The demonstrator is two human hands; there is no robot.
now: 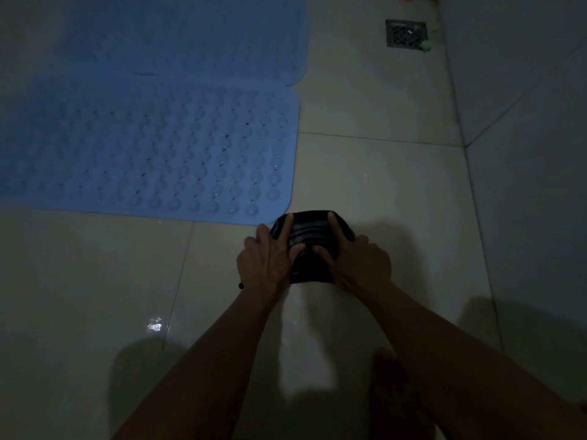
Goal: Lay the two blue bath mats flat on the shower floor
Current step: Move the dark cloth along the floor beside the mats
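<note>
Two blue bath mats lie flat side by side on the pale tiled floor at the left. The near mat [149, 150] shows rows of suction cups; the far mat [178, 36] touches its far edge. My left hand [266, 258] and my right hand [352, 258] both press on a dark folded cloth with light stripes [309, 239], which lies on the tiles just off the near mat's right front corner. Fingers of both hands spread over the cloth's top and sides.
A square metal floor drain [406, 33] sits at the far right beside a small green object [425, 45]. A tiled wall [524, 122] rises along the right. The floor looks wet and shiny. My bare foot [394, 392] shows at the bottom.
</note>
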